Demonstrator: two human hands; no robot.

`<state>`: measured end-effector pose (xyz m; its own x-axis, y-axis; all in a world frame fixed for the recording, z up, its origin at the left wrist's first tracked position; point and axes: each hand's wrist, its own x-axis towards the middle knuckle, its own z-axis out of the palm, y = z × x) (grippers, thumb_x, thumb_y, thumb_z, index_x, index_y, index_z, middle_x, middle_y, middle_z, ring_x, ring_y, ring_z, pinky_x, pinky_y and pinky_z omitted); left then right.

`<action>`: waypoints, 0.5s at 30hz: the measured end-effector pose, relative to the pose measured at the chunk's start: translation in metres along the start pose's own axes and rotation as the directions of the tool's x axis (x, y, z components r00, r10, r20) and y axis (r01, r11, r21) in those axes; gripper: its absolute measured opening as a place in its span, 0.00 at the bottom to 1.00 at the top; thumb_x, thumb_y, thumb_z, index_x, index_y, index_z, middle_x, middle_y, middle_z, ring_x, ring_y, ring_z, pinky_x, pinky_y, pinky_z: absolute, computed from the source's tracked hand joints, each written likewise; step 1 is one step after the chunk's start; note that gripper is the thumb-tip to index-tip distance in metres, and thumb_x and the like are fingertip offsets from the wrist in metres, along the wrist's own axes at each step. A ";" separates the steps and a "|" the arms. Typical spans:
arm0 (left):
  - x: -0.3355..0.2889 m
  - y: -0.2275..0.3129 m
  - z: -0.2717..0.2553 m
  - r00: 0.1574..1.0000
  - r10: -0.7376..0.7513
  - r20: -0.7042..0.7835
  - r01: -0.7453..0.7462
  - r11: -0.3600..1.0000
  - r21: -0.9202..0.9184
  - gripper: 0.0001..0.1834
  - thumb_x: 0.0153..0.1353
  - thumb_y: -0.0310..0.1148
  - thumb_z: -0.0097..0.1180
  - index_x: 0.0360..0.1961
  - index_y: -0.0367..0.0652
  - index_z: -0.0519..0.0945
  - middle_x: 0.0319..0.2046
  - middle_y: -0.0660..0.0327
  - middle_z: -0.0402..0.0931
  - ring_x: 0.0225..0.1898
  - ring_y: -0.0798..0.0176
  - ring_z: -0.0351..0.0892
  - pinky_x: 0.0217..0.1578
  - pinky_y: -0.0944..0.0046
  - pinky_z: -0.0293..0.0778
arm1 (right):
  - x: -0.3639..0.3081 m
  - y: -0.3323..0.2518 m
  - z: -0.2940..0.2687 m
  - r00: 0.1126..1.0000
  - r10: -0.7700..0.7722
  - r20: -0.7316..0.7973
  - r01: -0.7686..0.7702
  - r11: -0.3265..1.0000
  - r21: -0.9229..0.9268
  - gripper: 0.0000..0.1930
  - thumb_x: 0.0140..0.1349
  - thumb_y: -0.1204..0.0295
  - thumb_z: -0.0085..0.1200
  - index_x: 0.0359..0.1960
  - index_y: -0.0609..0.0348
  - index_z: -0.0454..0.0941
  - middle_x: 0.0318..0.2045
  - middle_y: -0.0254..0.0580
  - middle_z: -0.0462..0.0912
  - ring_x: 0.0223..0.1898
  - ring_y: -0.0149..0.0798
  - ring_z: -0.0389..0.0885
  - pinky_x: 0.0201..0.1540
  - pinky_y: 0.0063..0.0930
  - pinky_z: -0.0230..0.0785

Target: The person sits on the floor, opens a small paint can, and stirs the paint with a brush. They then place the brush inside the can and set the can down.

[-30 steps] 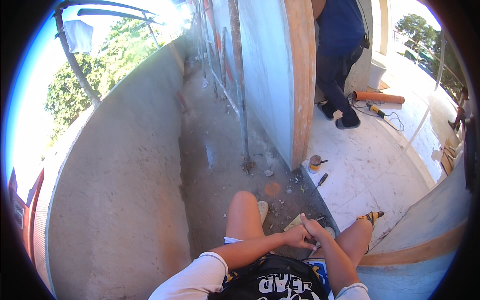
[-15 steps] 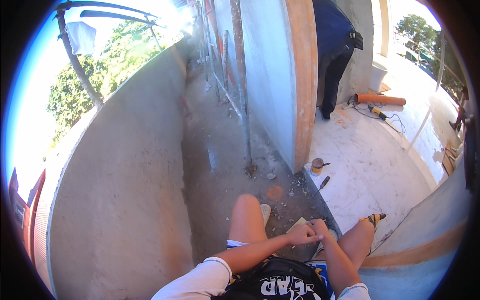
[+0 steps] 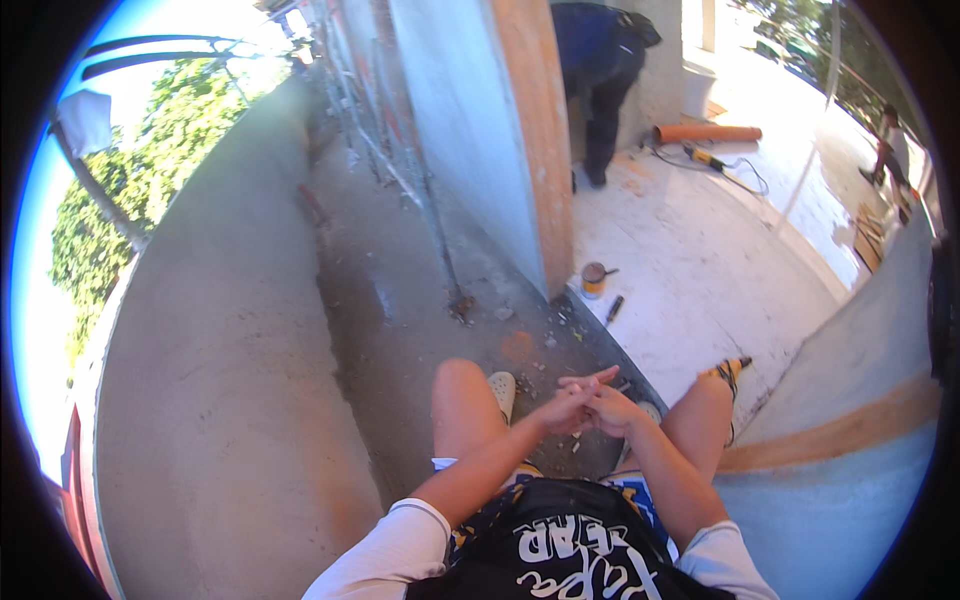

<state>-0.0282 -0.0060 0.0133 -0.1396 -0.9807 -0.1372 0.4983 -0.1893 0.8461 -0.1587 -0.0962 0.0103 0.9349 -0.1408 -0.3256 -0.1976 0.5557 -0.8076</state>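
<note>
My left hand (image 3: 566,411) and my right hand (image 3: 611,411) meet between my knees, with their fingers crossed over each other. Some fingers of both stretch outward past the crossing. No object shows in either hand, though the space between the palms is hidden. Past the hands, on the pale tiles, stand an open tin (image 3: 593,284) with a handle sticking out and a dark-handled tool (image 3: 614,309) like a screwdriver. Beside my right knee lies a yellow and black power tool (image 3: 728,372), partly covered by the leg.
A curved grey wall (image 3: 220,330) runs along the left. Rusty poles (image 3: 432,225) stand by a white wall (image 3: 455,110). A person in dark clothes (image 3: 603,75) bends behind its orange edge. An orange pipe (image 3: 707,134) and corded grinder (image 3: 704,157) lie beyond; another person (image 3: 887,155) is far right.
My hands have come together with fingers crossed and stretched out. The pale yellow flat piece seen by them earlier no longer shows clearly. The view has swung right.
</note>
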 end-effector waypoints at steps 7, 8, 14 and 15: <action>0.000 -0.003 0.001 0.850 -0.320 -0.419 0.351 0.937 -0.003 0.47 0.72 0.64 0.51 0.81 0.50 0.52 0.73 0.42 0.62 0.65 0.51 0.75 0.53 0.54 0.80 | 0.006 0.005 0.020 0.957 0.232 -0.174 -0.259 0.953 -0.156 0.23 0.80 0.59 0.42 0.69 0.56 0.66 0.58 0.53 0.77 0.49 0.47 0.86 0.44 0.56 0.86; 0.002 -0.010 0.001 0.834 -0.266 -0.484 0.295 0.955 -0.016 0.48 0.72 0.64 0.51 0.81 0.47 0.51 0.72 0.41 0.64 0.65 0.50 0.75 0.53 0.54 0.79 | 0.009 0.006 0.022 0.944 0.254 -0.209 -0.291 0.941 -0.175 0.22 0.79 0.60 0.41 0.68 0.56 0.66 0.57 0.54 0.78 0.48 0.48 0.86 0.42 0.55 0.87; 0.021 -0.029 -0.016 0.765 0.116 -0.633 0.039 0.974 0.225 0.44 0.75 0.57 0.51 0.78 0.35 0.57 0.66 0.41 0.72 0.64 0.50 0.77 0.59 0.61 0.74 | 0.016 0.004 0.034 0.928 -0.038 -0.370 -0.110 0.923 -0.370 0.20 0.77 0.67 0.42 0.66 0.59 0.68 0.48 0.57 0.83 0.35 0.55 0.89 0.29 0.49 0.88; 0.021 -0.029 -0.016 0.761 0.148 -0.631 0.008 0.971 0.238 0.43 0.76 0.55 0.52 0.77 0.34 0.58 0.66 0.41 0.72 0.65 0.51 0.77 0.59 0.62 0.74 | 0.015 0.005 0.036 0.920 -0.095 -0.381 -0.068 0.917 -0.392 0.19 0.76 0.67 0.42 0.65 0.59 0.70 0.47 0.57 0.84 0.34 0.54 0.89 0.28 0.48 0.88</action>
<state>-0.0319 -0.0217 -0.0224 0.5075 -0.8063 -0.3040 0.2795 -0.1796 0.9432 -0.1350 -0.0657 0.0192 0.7661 -0.4948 -0.4101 -0.3603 0.1978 -0.9116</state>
